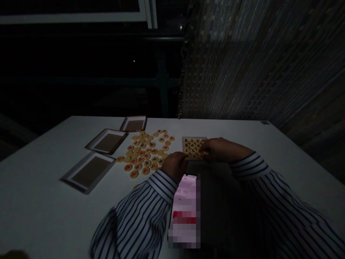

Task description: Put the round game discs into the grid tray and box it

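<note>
A small shallow box (pixel 195 159) lies on the table, with rows of round xiangqi pieces (pixel 192 146) inside, most with black characters face up. My left hand (pixel 175 166) is closed on the box's near left corner. Over the box's right side, my right hand (pixel 219 149) has its fingers pinched around a xiangqi piece (pixel 202 155) at the near right corner; the fingers partly cover it. To the left of the box, many loose xiangqi pieces (pixel 145 156) are scattered, some with red or black characters and some blank side up.
Three shallow box parts, a near one (pixel 90 173), a middle one (pixel 107 141) and a far one (pixel 134 124), lie open on the white table (pixel 43 172) at the left. A lit phone (pixel 184 190) shows a timer below my hands. A bead curtain (pixel 231 72) hangs behind the table.
</note>
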The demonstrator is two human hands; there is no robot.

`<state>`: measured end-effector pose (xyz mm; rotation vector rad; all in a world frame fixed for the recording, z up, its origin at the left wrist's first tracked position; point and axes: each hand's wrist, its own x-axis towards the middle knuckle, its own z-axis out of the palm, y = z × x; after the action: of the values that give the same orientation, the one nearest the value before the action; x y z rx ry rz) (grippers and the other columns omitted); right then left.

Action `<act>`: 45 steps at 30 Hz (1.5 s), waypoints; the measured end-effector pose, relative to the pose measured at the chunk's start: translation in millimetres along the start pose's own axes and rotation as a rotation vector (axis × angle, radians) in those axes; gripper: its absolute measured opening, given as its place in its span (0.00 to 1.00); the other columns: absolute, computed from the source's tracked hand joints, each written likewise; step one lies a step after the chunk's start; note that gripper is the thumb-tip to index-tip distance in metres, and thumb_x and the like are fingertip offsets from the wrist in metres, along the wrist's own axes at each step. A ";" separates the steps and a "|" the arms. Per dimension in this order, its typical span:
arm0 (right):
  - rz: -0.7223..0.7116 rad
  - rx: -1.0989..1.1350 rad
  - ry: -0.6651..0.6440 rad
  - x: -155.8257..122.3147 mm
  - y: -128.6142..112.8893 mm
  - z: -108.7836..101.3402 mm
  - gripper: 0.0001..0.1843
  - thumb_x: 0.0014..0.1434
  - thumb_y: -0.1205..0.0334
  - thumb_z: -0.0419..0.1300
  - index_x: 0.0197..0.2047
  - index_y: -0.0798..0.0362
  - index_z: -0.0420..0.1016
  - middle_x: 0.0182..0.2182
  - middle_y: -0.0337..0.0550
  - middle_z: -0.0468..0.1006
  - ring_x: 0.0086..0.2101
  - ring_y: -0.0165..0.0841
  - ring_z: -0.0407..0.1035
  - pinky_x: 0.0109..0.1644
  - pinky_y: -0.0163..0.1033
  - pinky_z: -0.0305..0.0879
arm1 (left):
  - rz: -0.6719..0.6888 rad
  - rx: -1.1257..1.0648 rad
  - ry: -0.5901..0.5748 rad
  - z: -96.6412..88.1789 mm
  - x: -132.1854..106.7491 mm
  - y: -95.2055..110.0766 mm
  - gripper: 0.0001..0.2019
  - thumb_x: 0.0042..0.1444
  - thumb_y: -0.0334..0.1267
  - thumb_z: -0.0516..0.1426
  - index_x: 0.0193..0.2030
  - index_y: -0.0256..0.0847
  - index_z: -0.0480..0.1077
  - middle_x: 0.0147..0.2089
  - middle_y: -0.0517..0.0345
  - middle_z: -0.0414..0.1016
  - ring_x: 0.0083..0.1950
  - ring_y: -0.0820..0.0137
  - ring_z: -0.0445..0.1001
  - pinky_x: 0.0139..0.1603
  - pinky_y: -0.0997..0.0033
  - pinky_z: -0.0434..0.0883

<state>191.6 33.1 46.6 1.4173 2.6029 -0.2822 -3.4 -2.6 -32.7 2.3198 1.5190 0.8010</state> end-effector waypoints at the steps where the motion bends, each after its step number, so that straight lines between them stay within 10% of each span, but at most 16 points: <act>1: -0.003 -0.005 -0.007 0.3 -0.6 0.5 0.12 0.51 0.59 0.54 0.36 0.51 0.76 0.34 0.45 0.77 0.32 0.34 0.69 0.34 0.36 0.59 | 0.001 0.002 -0.003 -0.3 0.0 0.2 0.10 0.53 0.32 0.54 0.41 0.36 0.72 0.42 0.52 0.76 0.44 0.66 0.73 0.47 0.66 0.69; 32: -0.011 -0.022 -0.001 1.4 0.6 3.1 0.11 0.51 0.59 0.53 0.34 0.51 0.75 0.33 0.44 0.76 0.30 0.33 0.68 0.32 0.35 0.57 | 0.021 0.010 0.007 0.5 0.7 0.1 0.09 0.53 0.33 0.54 0.40 0.37 0.72 0.42 0.52 0.76 0.44 0.66 0.73 0.47 0.65 0.70; 45: -0.009 -0.032 0.287 -8.8 9.5 -13.4 0.13 0.56 0.60 0.50 0.37 0.53 0.75 0.34 0.44 0.77 0.34 0.34 0.69 0.37 0.36 0.60 | 0.023 -0.065 0.271 -9.8 2.0 -4.8 0.07 0.53 0.33 0.54 0.37 0.38 0.73 0.39 0.53 0.77 0.42 0.67 0.74 0.46 0.66 0.71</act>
<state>203.7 34.3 60.8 1.5363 2.8232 -0.0386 -11.9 0.5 -26.4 2.2575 1.5457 1.1934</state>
